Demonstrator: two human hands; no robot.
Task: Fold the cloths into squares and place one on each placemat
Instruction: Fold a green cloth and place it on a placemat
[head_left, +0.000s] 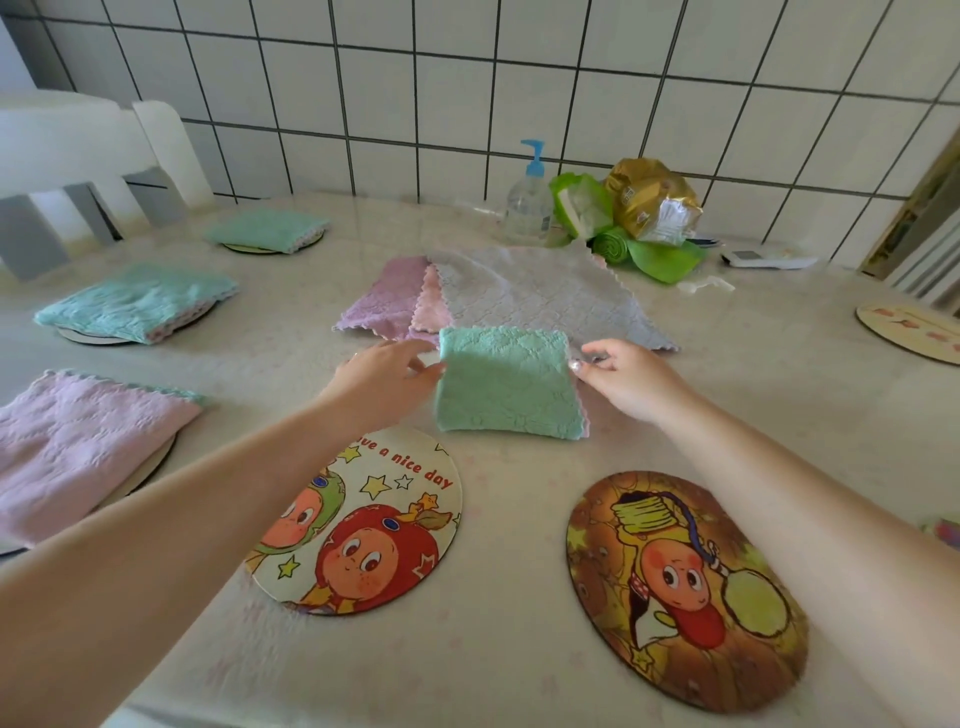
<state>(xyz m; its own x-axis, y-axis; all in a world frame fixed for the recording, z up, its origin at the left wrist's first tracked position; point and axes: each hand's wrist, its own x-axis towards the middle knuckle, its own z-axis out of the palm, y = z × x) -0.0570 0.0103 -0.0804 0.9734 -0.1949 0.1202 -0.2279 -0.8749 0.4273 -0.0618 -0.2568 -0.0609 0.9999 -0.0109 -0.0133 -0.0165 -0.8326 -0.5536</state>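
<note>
A folded green cloth (506, 382) lies on the table between my hands. My left hand (387, 371) pinches its upper left corner and my right hand (626, 371) pinches its upper right edge. Below it lie two bare round placemats, a white cartoon placemat (395, 499) and a brown cartoon placemat (685, 592). Behind the green cloth sit unfolded cloths: a grey cloth (540, 291), a purple cloth (384, 299) and a pink cloth (431, 306). At the left, a folded pink cloth (78, 441) and two folded teal cloths (135, 301) (267, 228) rest on placemats.
A pump bottle (530, 202), green and gold bags (628, 208) and a white remote (763, 257) stand by the tiled wall. Another placemat (914, 330) shows at the right edge. A white chair (78, 171) is at the back left.
</note>
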